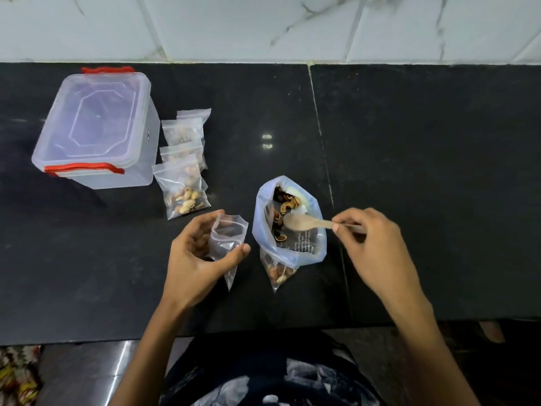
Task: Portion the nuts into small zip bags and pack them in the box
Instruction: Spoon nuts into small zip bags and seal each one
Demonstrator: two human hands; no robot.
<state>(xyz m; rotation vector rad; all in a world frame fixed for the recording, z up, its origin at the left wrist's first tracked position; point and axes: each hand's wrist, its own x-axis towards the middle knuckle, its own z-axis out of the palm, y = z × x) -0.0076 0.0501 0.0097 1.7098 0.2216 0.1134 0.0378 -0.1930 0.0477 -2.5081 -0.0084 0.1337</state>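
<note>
My left hand [194, 253] grips a small clear zip bag [227, 241] with its mouth held open; I see no nuts in it. My right hand [370, 244] pinches the handle of a wooden spoon [304, 221]. The spoon's bowl lies over the open mouth of a large bluish bag of mixed nuts [288, 227] standing on the black counter. Several small filled zip bags [184, 162] lie in a row to the left. Beside them sits a clear plastic box [96, 127] with red clips, its lid on.
The black stone counter [424, 186] runs under everything, with a seam right of the nut bag. A white marble-tiled wall [263, 24] stands behind it. The counter's front edge is near my body; the floor and a patterned mat [17, 376] lie below.
</note>
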